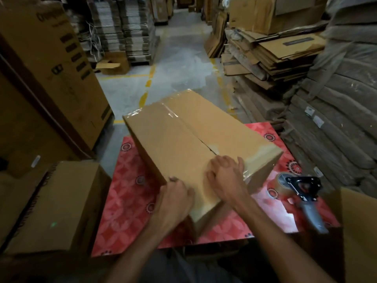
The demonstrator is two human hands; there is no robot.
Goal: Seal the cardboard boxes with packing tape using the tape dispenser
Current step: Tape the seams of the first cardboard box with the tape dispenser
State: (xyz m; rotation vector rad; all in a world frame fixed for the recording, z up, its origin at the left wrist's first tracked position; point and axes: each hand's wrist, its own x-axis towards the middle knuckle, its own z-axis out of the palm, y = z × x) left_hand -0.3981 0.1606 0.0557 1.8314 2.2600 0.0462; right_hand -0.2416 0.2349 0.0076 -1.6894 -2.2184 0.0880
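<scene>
A long brown cardboard box [183, 135] lies on the red patterned table [126, 211]. Clear tape runs across its far end and over its near right corner, and the centre seam is partly open near my hands. My left hand [173, 199] grips the near left corner of the box with curled fingers. My right hand [226, 176] presses on the top at the near end of the seam, fingers bent down on the tape. The tape dispenser [302, 193], black frame, grey handle and a roll of clear tape, lies on the table to the right, apart from both hands.
A closed cardboard box [55, 203] stands at the left of the table, another [359, 227] at the right edge. A tall printed carton [51, 68] rises at the left. Stacks of flattened cardboard [275, 56] line the right, with a concrete aisle [179, 58] ahead.
</scene>
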